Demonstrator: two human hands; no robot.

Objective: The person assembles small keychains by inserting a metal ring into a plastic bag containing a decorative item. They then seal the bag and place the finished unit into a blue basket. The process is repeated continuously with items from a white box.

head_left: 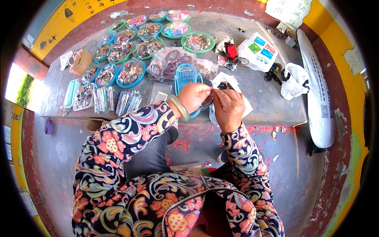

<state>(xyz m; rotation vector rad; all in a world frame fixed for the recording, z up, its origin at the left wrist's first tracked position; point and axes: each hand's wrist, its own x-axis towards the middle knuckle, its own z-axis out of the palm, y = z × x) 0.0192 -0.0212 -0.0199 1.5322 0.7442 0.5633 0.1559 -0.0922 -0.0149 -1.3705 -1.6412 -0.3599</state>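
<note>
Close together, the two hands meet fingertip to fingertip over the near edge of a grey platform (276, 108). Between them, at the touching fingertips, is a small red piece (212, 89), mostly hidden, so its full shape cannot be made out. The left hand (193, 96), below a pale bangle (179, 106), appears to pinch it from one side; the right hand (228, 106), fingers curled, appears to pinch it from the other.

Judging by its size, the piece should weigh next to nothing and be easy to lose; whether it is stiff or soft cannot be told. A fingertip hold at the ends looks best, with light pressure, as a thin piece could bend or slip.

Just beyond the left hand stands a blue basket (186, 73); a white bag (247, 106) with dark bits lies beside and beyond the right. Clear plastic bags (169, 61) lie farther beyond both hands, and red scraps (189, 140) litter the floor below them.
</note>
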